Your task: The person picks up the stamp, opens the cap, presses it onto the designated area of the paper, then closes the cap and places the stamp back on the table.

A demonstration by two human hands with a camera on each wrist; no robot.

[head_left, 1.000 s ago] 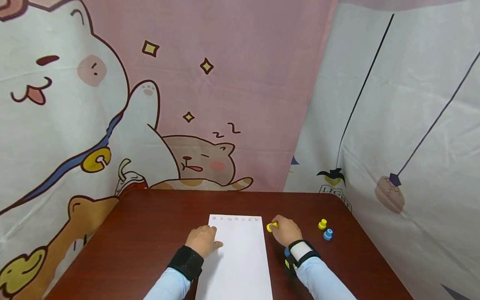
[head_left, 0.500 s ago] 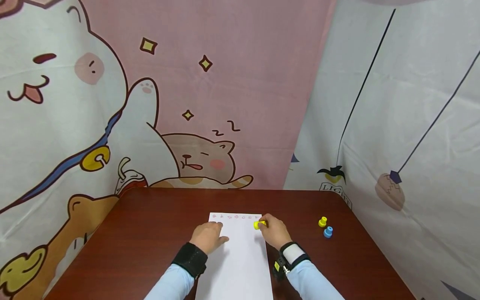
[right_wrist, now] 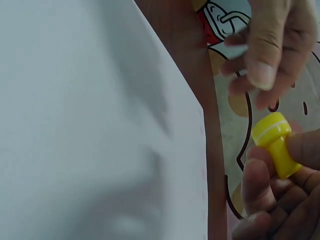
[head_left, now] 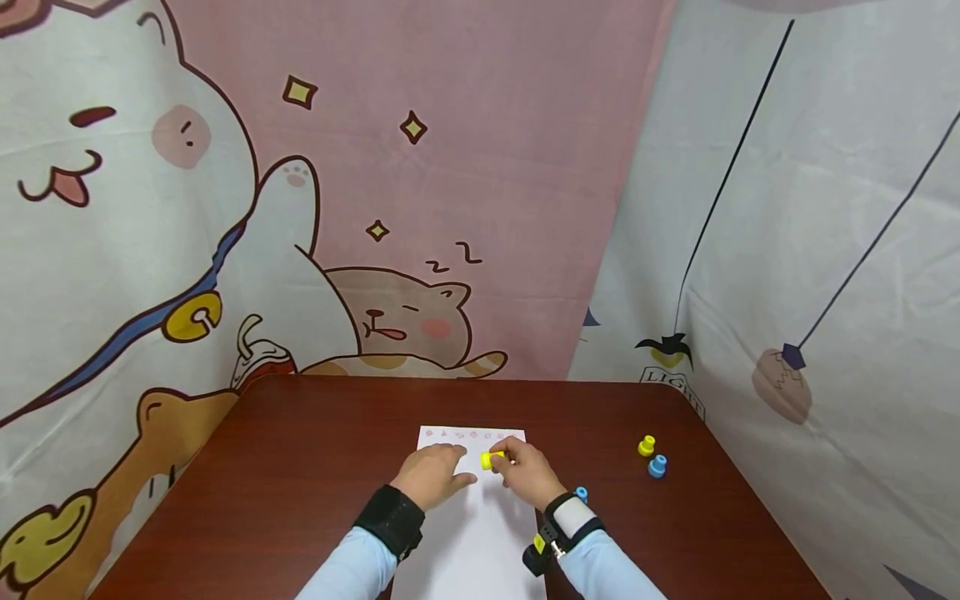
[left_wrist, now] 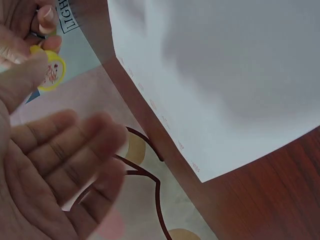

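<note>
Stamp [right_wrist: 274, 129] of yellow plastic sits in my right hand [head_left: 531, 475], pinched between thumb and curled fingers above the far part of a white sheet of paper [head_left: 472, 542]. I grasp it by the narrow handle, a hold that presumably keeps the wide end free; the left wrist view shows reddish marks on that round face, left uncovered by my grip.

My left hand [head_left: 431, 475] grasps nothing. Its fingers lie loose and spread just beside the stamp, thumb toward it but apart, close enough, I judge, to lend support or steady the sheet. Shadows below suggest that both hands are raised off the paper.

The sheet lies lengthwise before me on a brown table [head_left: 322, 442], perhaps so that both arms reach it evenly. A row of small reddish prints [head_left: 473, 434] runs along its far edge, too fine for me to read.

Off to my right, a second yellow stamp [head_left: 647, 446] and a blue stamp [head_left: 657, 466] stand together, beside the sheet rather than on it, likely for easy reach. Another blue piece [head_left: 581, 494] shows partly past my right wrist.
</note>
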